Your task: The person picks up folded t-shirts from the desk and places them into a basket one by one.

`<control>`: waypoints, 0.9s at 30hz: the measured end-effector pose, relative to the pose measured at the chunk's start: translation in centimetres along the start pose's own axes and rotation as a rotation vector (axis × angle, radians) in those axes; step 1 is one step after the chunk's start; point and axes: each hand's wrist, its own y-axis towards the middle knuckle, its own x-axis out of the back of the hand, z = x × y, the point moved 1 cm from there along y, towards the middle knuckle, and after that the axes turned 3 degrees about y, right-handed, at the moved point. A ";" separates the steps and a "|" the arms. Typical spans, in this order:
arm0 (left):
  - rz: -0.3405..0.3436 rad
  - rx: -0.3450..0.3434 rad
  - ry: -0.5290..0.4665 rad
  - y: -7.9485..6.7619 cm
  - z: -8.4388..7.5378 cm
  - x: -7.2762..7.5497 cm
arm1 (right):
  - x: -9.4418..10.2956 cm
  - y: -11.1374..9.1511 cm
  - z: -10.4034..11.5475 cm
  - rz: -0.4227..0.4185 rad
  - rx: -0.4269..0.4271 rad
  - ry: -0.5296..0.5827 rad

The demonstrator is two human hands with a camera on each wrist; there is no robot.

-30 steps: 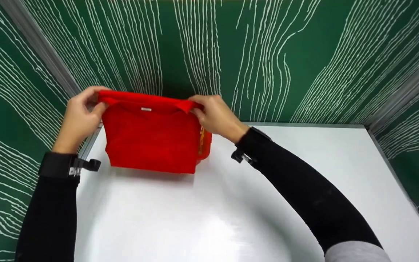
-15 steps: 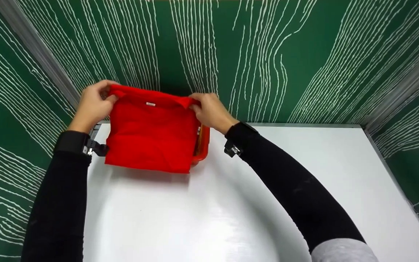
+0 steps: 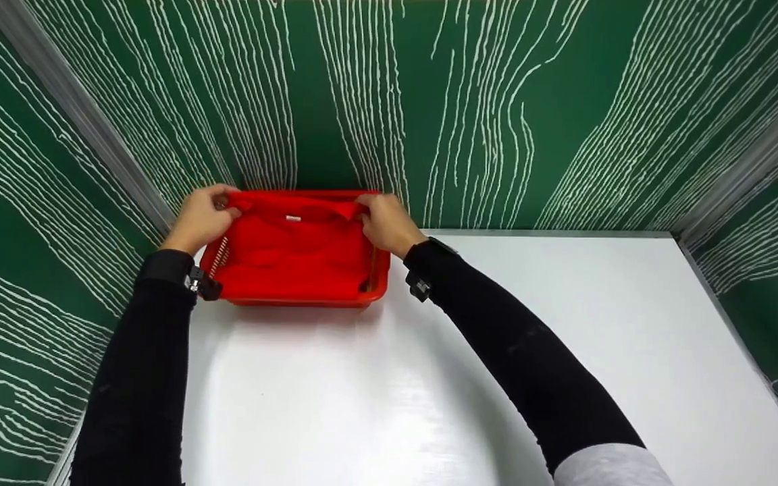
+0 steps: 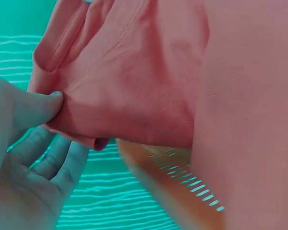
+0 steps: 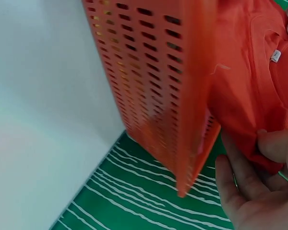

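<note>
A folded red shirt (image 3: 288,253) with a small white neck label (image 3: 293,218) hangs inside the rim of a red plastic basket (image 3: 380,283). My left hand (image 3: 201,219) pinches one upper corner of the shirt; the left wrist view shows the thumb on top of the cloth and the fingers beneath. At the opposite corner, my right hand (image 3: 387,223) grips the cloth between thumb and fingers. Slotted side walls of the basket (image 5: 144,62) show in the right wrist view. The shirt hides most of what lies in the basket.
The basket stands at the back left of a white table (image 3: 335,405), close to a green wall (image 3: 470,121) with white wavy lines. Grey metal strips (image 3: 564,233) edge the table and the wall corners.
Both hands have lowered the shirt from above the basket into it, so the basket's rim now shows around the cloth. The left hand has moved right and closer to the right hand.
</note>
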 end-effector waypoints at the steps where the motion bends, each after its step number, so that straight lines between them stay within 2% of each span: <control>1: 0.005 0.003 0.002 0.1 0.2 -0.3 | -0.1 0.0 -0.2 0.003 -0.005 -0.003; 7: 0.028 0.048 -0.013 0.4 0.6 -1.3 | -0.7 0.3 -1.0 0.010 -0.036 -0.028; 11: 0.010 0.073 -0.033 0.7 0.6 -1.8 | -1.0 0.7 -1.4 -0.019 -0.068 -0.032; 15: -0.049 0.078 -0.036 1.3 0.6 -2.4 | -1.3 1.1 -1.6 -0.075 -0.091 -0.078; 21: -0.173 0.082 -0.039 2.2 0.1 -3.5 | -1.7 1.3 -2.0 -0.177 -0.125 -0.230; 23: -0.220 0.095 -0.053 2.3 -0.1 -3.7 | -1.7 1.2 -2.1 -0.197 -0.123 -0.243; 27: -0.303 0.121 -0.059 2.2 -0.2 -3.6 | -1.4 1.1 -2.0 -0.202 -0.086 -0.202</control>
